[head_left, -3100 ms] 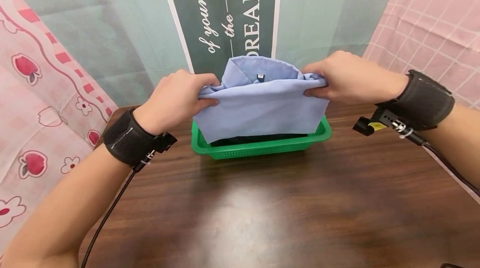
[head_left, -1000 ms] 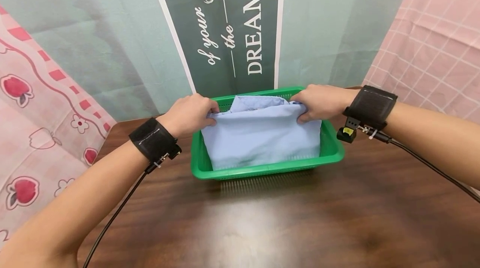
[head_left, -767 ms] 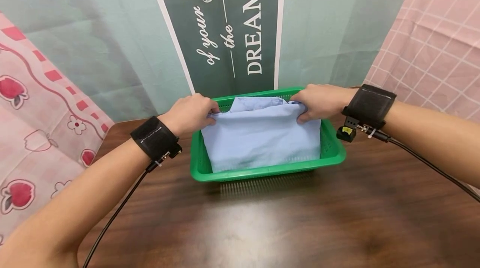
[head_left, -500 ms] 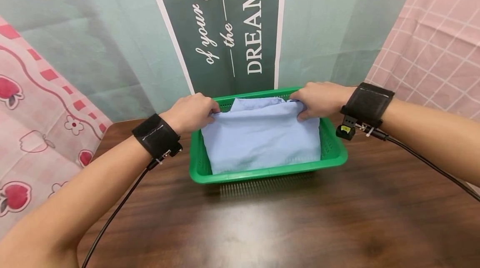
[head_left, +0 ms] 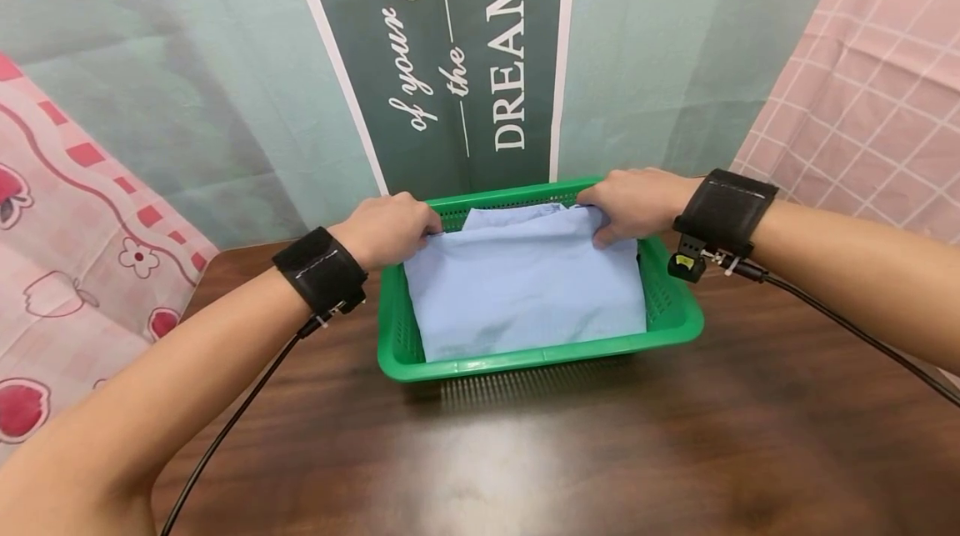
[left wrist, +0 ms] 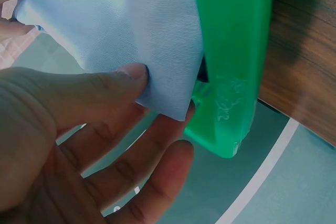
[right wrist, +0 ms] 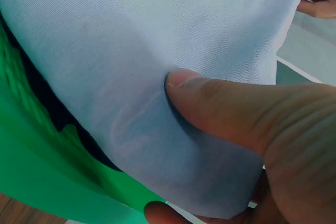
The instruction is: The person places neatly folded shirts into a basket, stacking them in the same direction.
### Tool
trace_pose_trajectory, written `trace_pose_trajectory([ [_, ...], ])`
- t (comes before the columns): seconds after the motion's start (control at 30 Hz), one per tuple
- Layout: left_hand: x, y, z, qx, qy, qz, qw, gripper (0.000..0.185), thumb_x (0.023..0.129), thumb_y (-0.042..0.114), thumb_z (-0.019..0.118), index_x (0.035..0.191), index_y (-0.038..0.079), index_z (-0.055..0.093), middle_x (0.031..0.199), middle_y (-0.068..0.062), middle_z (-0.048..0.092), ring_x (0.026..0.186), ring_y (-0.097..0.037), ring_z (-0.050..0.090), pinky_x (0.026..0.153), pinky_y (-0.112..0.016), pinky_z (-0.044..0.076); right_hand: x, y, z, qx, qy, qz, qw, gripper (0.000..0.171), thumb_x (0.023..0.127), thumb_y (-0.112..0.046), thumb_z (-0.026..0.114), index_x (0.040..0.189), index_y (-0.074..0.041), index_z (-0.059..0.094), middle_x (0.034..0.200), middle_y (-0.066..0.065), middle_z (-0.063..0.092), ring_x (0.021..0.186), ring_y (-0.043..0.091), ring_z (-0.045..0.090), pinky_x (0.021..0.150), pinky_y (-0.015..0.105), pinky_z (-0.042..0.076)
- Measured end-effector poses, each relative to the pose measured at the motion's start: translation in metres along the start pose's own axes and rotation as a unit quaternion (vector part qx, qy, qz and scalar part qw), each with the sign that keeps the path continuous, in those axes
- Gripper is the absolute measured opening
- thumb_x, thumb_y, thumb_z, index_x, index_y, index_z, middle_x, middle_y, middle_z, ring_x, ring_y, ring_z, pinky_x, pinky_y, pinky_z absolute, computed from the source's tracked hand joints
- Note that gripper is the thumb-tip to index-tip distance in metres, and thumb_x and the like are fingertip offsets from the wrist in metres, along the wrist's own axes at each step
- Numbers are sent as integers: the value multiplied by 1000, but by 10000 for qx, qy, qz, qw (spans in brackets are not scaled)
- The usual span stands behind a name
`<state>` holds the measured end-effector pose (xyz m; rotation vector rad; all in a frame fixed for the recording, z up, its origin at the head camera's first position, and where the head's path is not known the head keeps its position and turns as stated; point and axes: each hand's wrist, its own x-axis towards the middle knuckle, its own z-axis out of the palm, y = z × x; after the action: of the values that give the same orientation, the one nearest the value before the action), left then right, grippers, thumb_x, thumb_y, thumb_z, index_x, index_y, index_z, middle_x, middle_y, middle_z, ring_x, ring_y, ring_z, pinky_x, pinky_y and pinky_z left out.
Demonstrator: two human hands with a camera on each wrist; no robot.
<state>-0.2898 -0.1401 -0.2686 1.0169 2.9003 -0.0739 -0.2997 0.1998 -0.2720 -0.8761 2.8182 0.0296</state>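
Note:
A folded light-blue collared shirt [head_left: 525, 286] lies inside a green plastic basket [head_left: 540, 358], its collar [head_left: 513, 216] toward the back. My left hand [head_left: 386, 227] pinches the shirt's far left corner, thumb on top and fingers beneath, as the left wrist view shows. At the far right corner, my right hand [head_left: 637, 201] holds the cloth with the thumb pressed on its upper face. Something dark, perhaps black cloth, shows under the shirt along the basket wall in the right wrist view. The fingers under the fabric are partly hidden.
The basket stands on a dark brown wooden table [head_left: 495, 469] near its back edge. Behind hangs a green curtain with a lettered panel [head_left: 465, 61]. Pink patterned cloth [head_left: 67, 269] hangs at left, pink checked cloth [head_left: 862, 94] at right. Black cables trail from both wrist straps.
Both hands have lowered the shirt from above the basket down into it. Over the last second its raised back edge has sunk slightly and lies flatter; both hands still hold it.

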Motion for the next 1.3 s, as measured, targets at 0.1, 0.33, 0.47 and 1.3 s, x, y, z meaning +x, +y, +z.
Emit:
trace_pose_trajectory([
  [0.1, 2, -1, 1, 60, 3, 1, 10000, 20, 101, 4, 63, 90, 15, 75, 84, -4, 68, 75, -20, 61, 58, -35, 47, 0, 0, 0, -84, 47, -11, 10000, 50, 88, -27, 87, 130, -6, 69, 117, 12, 76, 102, 28, 73, 82, 55, 58],
  [0.33, 5, -1, 8, 314, 32, -155, 9994, 19, 100, 6, 65, 86, 14, 74, 78, -4, 63, 71, -21, 57, 56, -34, 43, 4, 1, 3, -281, 58, 70, 9996, 50, 89, -29, 85, 130, -6, 68, 115, 13, 76, 101, 31, 72, 82, 55, 58],
  [0.47, 7, -2, 13, 446, 14, -236, 9987, 13, 100, 8, 66, 98, 13, 78, 89, -7, 73, 75, -22, 62, 62, -39, 52, 6, 1, 6, -395, 74, 152, 9991, 50, 90, -30, 84, 130, -6, 67, 116, 13, 75, 103, 31, 72, 84, 56, 58],
  [1.3, -1, 51, 23, 165, -1298, 874, 9875, 81, 100, 49, 69, 164, 10, 38, 174, -17, 27, 158, -46, 32, 129, -51, 31, 19, -69, 27, -350, 116, -2063, 9778, 68, 103, -38, 69, 155, 1, 50, 164, 21, 46, 153, 43, 43, 123, 56, 39],
])
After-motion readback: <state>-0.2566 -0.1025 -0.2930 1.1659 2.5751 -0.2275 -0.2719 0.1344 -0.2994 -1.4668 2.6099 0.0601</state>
